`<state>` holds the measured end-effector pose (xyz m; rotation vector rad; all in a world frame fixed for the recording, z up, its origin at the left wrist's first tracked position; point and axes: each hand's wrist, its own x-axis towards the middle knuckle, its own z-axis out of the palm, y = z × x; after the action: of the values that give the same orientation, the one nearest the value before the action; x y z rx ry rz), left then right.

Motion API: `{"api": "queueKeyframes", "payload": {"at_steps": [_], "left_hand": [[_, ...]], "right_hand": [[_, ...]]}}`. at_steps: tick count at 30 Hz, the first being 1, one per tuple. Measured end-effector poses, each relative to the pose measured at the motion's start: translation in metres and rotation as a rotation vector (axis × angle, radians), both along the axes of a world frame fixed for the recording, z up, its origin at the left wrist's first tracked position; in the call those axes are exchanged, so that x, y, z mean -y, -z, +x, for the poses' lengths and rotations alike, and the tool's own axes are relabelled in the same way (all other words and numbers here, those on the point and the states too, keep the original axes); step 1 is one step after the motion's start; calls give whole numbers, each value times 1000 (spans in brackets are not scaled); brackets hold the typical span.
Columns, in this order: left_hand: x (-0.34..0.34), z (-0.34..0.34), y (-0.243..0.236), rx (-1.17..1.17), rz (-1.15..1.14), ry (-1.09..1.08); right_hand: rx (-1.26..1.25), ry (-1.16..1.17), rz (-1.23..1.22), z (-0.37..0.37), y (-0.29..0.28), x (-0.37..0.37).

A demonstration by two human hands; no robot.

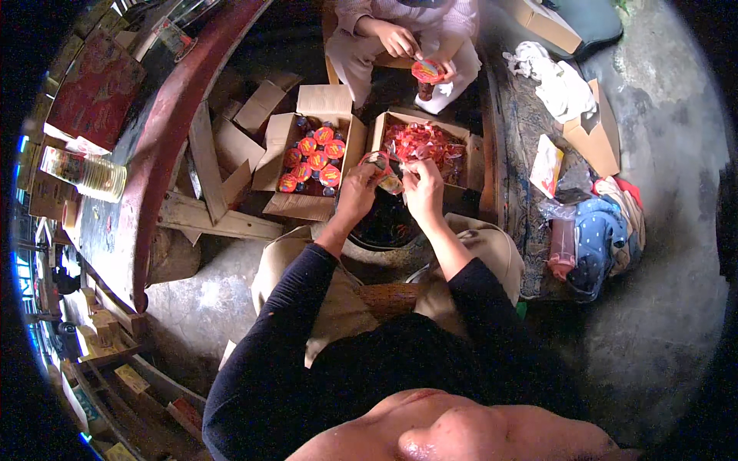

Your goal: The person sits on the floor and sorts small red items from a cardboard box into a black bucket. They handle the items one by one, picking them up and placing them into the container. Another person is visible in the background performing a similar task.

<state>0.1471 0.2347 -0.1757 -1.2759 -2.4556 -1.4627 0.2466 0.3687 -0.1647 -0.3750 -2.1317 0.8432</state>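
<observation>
Between my hands is a small clear plastic cup (390, 183) with a reddish rim, tilted, over the near side of the open boxes. My left hand (358, 194) is closed around its left side. At its right edge, my right hand (424, 187) is closed in a pinch; whether it grips the rim or a bit of film is too small to tell. Just beyond lies a carton of crumpled red film scraps (427, 142). To the left, a cardboard box (280, 150) holds several cups with red printed lids (317, 160).
Opposite me sits a person whose hands (438, 69) hold a red-lidded cup. A dark round basin (384, 227) is below my hands. At left stands a table (115, 230) with stacked cups (84, 173); at right, a bench (511, 146), cloths (603, 238) and a pink bottle (563, 250).
</observation>
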Motion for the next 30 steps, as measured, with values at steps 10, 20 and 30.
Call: {"api": "queueKeyframes", "payload": {"at_steps": [10, 20, 30], "left_hand": [[-4, 11, 2, 72, 87, 180], [-10, 12, -12, -92, 207, 89], [-4, -6, 1, -184, 86, -25]], "right_hand": [[62, 31, -13, -4, 13, -9], [37, -46, -66, -3, 15, -6], [22, -38, 100, 3, -7, 7]]}}
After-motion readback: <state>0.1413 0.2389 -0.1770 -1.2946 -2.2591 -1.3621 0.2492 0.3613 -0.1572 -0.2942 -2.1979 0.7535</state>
